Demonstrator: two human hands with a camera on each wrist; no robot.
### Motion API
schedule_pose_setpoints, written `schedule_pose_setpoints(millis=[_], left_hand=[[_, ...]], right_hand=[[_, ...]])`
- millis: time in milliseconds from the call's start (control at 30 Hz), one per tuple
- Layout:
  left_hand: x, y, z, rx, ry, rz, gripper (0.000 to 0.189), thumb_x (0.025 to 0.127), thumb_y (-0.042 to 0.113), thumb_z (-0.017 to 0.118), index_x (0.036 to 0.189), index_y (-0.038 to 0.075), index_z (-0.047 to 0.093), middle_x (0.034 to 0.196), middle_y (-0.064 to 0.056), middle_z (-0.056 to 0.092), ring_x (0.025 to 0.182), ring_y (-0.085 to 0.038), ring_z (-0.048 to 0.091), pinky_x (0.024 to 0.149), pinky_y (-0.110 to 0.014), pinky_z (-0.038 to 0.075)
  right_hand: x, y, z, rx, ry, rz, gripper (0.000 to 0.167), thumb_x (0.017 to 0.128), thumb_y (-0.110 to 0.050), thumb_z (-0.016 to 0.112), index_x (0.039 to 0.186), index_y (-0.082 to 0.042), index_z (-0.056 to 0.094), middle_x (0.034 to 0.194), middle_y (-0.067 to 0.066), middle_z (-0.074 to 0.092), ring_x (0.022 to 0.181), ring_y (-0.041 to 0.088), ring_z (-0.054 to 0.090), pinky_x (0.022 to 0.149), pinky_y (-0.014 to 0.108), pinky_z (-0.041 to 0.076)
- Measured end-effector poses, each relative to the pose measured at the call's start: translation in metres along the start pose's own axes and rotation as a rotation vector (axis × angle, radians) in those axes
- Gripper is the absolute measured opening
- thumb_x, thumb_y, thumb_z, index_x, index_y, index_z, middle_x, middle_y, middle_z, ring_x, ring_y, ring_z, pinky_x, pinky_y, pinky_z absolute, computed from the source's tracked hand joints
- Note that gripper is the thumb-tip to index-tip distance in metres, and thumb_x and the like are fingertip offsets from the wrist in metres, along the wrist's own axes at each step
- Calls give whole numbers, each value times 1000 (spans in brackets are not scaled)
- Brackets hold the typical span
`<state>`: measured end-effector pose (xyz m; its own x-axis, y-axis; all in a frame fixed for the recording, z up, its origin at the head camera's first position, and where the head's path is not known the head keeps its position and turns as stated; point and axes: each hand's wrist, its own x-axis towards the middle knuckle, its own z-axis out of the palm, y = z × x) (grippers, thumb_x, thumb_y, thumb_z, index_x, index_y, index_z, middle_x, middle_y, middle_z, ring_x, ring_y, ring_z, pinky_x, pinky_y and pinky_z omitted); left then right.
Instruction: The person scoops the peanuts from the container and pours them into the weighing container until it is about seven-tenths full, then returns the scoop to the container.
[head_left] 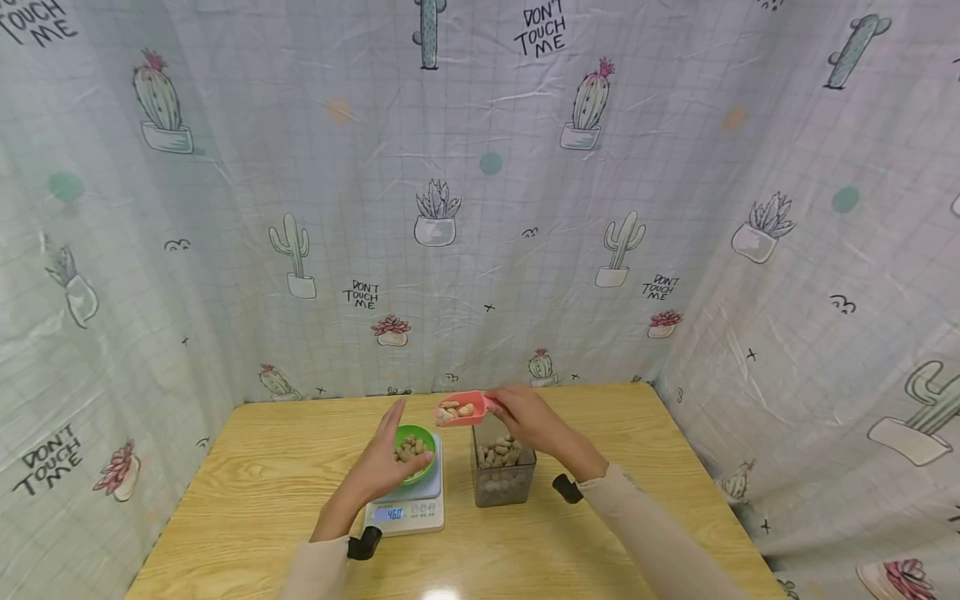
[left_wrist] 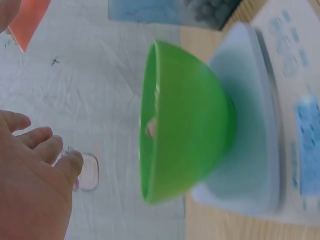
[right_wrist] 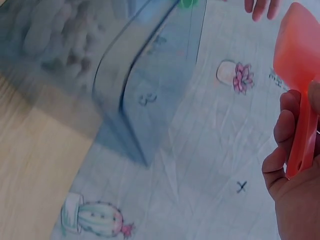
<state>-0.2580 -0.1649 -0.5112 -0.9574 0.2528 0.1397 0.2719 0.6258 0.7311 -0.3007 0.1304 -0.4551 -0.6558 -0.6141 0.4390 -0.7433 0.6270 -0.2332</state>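
Observation:
My right hand (head_left: 528, 419) grips the handle of a coral-red scoop (head_left: 474, 398) that carries several unshelled peanuts (head_left: 453, 412). The scoop is raised above the table, between a green bowl (head_left: 429, 437) and a clear square container (head_left: 504, 487) of peanuts. In the right wrist view, fingers wrap round the scoop handle (right_wrist: 303, 140). The bowl holds peanuts and stands on a kitchen scale (head_left: 408, 521) whose display reads about 460, decimal point unclear. My left hand (head_left: 378, 462) is beside the bowl with fingers extended; in the left wrist view the hand (left_wrist: 37, 170) is apart from the bowl's rim.
The wood-grain table (head_left: 262, 492) reaches a cactus-printed curtain (head_left: 480, 275) at its back edge. More curtain hangs on both sides. Black wrist-camera mounts (head_left: 567, 488) stick out by both forearms. The container's tall walls stand just right of the scale.

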Motion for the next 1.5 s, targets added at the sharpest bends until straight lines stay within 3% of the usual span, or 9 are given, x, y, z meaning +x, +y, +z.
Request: schedule_pose_setpoints(millis=[267,500,733,967,1167,1500], left_hand=[[-9,-19,-10,25,2,-36,107,83,56,71,160,26,2,166,-12,6,146,-47,24,106,-69,33],[-8,-35,-7,74,-56,-61,111,82,53,73,160,16,3,166,-16,5,146,-49,24,107,-68,34],[-11,-49,-3,51,-54,-87,114,80,53,76,159,9,6,164,-21,8,143,-52,26,106,-68,35],[-12,-59,3,41,-106,-154,113,82,52,75,159,11,3,164,-21,8,143,-52,27,107,-66,35],[-13,-60,5,31,-113,-152,113,83,52,74,159,7,4,163,-23,9,143,-52,26,107,-66,34],[-15,-64,6,30,-103,-157,112,83,51,74,158,2,7,162,-25,12,144,-51,26,108,-66,33]], right_hand=[[16,-17,17,46,-71,45,27,104,-24,48,121,-11,64,109,3,70,101,18,65,87,36,53],[27,-24,33,24,-148,62,27,104,-25,48,121,-11,64,110,3,69,101,18,65,87,34,53],[34,-29,51,-26,-232,102,29,104,-28,48,123,-14,64,113,1,68,104,15,64,89,30,53],[40,-35,63,-148,-286,72,27,103,-27,50,120,-14,67,107,-2,68,98,12,64,85,27,53],[49,-40,61,-257,-327,21,24,103,-26,52,116,-16,68,104,-2,68,93,12,66,84,29,54],[67,-48,49,-417,-382,-90,13,99,-16,58,101,-18,71,90,-3,66,77,11,60,68,25,48]])
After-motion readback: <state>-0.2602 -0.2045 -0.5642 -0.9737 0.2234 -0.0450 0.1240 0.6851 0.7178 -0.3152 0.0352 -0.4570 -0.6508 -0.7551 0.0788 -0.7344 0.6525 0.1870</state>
